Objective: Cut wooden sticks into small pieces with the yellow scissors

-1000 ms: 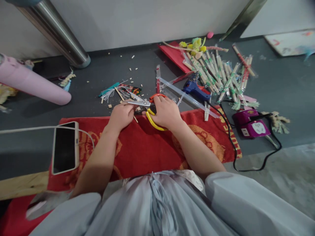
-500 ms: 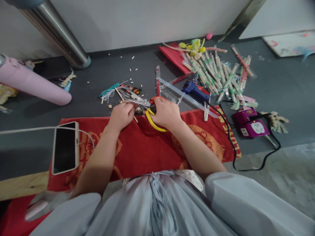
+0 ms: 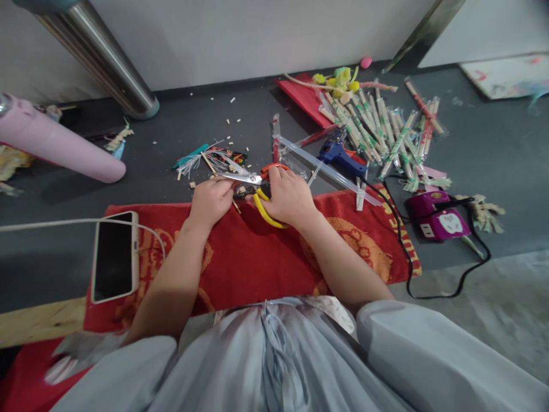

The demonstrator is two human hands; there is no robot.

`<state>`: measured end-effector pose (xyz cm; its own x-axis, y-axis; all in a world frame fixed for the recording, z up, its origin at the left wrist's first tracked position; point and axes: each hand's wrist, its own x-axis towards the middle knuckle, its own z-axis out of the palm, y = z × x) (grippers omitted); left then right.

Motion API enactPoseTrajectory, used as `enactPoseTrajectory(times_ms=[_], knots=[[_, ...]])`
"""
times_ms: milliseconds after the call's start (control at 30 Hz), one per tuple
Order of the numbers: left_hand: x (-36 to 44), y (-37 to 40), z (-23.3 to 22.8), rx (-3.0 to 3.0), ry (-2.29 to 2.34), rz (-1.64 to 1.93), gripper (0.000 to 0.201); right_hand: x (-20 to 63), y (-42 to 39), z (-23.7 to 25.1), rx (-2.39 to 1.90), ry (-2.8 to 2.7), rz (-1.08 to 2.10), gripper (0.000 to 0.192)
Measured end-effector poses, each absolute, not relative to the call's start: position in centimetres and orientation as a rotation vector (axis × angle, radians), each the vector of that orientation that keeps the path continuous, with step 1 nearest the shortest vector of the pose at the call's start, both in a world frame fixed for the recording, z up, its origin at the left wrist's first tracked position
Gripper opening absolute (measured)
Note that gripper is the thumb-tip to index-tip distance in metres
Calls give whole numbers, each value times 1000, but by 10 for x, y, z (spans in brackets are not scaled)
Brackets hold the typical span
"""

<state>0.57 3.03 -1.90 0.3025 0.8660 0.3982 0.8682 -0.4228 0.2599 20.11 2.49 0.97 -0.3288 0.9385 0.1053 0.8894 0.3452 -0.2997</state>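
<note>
My right hand (image 3: 290,195) grips a pair of scissors (image 3: 253,179) with one orange and one yellow handle loop. Their blades are parted and point left, over the fingertips of my left hand (image 3: 210,205). That hand is closed, pinching a thin wooden stick (image 3: 208,162) whose two ends show above and below the fingers. Whether a blade touches the stick is hidden. Beyond the left hand lie a bundle of white strands (image 3: 193,166) and a teal piece (image 3: 198,152). Short cut bits of wood (image 3: 192,185) are scattered around.
A red towel (image 3: 253,263) lies beneath my forearms, with a phone (image 3: 114,257) on its left. To the right are a blue glue gun (image 3: 341,157), clear glue sticks (image 3: 315,160), wrapped chopsticks (image 3: 377,126) and a purple power adapter (image 3: 435,214). A pink bottle (image 3: 64,143) stands left.
The scissors have shifted very slightly, their yellow loop a little higher. Both hands stay in nearly the same place, and the stick remains in the left fingers.
</note>
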Motion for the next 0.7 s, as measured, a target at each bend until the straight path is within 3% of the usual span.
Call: enactPoseTrajectory(times_ms=[700], knots=[[5,30,-19,-2585,-1648,-933,31,204,24,6,-1605,-2385,181,81]])
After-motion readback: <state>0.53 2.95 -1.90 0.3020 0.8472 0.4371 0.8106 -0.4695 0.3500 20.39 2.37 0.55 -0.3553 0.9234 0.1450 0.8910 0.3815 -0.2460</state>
